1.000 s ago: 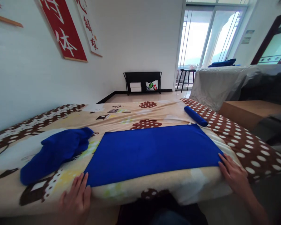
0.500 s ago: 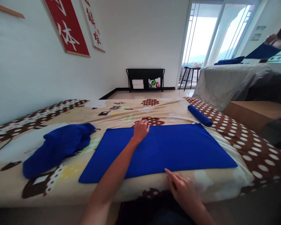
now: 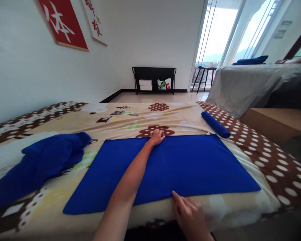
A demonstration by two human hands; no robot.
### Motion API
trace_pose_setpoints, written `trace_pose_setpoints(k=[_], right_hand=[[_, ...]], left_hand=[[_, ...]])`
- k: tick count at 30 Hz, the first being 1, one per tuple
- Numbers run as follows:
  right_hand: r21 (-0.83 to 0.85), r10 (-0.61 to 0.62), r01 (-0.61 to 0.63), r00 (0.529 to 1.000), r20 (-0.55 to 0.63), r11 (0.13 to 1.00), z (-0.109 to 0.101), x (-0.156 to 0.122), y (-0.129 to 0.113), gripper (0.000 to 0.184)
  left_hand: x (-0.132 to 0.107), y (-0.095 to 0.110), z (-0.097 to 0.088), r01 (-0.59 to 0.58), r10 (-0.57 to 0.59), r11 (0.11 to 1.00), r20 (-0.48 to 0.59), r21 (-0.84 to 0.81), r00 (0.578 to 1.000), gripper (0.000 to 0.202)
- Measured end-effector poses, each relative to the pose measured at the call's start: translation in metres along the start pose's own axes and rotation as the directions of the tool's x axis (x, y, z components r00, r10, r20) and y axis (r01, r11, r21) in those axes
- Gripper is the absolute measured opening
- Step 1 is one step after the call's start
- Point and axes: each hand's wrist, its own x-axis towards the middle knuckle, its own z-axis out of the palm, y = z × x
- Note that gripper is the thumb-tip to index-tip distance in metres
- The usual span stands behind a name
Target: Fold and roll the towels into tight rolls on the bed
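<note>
I count three blue cloths on my bed (image 3: 183,115): one flat cloth (image 3: 185,164), one crumpled heap (image 3: 40,160) and one rolled cloth (image 3: 215,124). One more blue pile (image 3: 251,61) lies on the one grey cover (image 3: 240,87) far off; I cannot tell how many pieces are in it. Two hands of mine are in sight, my left hand (image 3: 157,136) and my right hand (image 3: 190,214), plus one arm of another person (image 3: 296,61) at the far right. Two hangings are on the wall: one red banner (image 3: 62,21) and one white banner (image 3: 94,20). There is one black rack (image 3: 154,69) with two white boxes (image 3: 145,85) in it, one stool (image 3: 207,68) and one wooden platform (image 3: 276,122).
</note>
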Motion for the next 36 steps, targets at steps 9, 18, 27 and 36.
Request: trace_pose_setpoints(k=[9, 18, 27, 36], right_hand=[[0.069, -0.078, 0.091, 0.981, -0.179, 0.993, -0.013, 0.023, 0.002, 0.022], [0.501, 0.327, -0.186, 0.922, -0.210, 0.845, -0.149, 0.132, 0.036, 0.013], [0.850, 0.424, -0.043, 0.879, -0.217, 0.525, -0.230, 0.261, 0.086, 0.029], [0.707, 0.258, -0.035, 0.943, -0.210, 0.706, -0.242, 0.289, 0.110, 0.054]], left_hand=[[-0.009, 0.017, -0.040, 0.025, -0.049, 0.959, -0.078, -0.282, 0.996, 0.035], [-0.047, 0.008, -0.207, -0.178, -0.110, 0.722, -0.364, -0.669, 0.925, 0.026], [-0.149, 0.033, -0.342, -0.346, -0.082, 0.706, -0.557, -0.618, 0.826, 0.035], [-0.194, 0.041, -0.382, -0.371, 0.035, 0.829, -0.625, -0.418, 0.780, 0.048]])
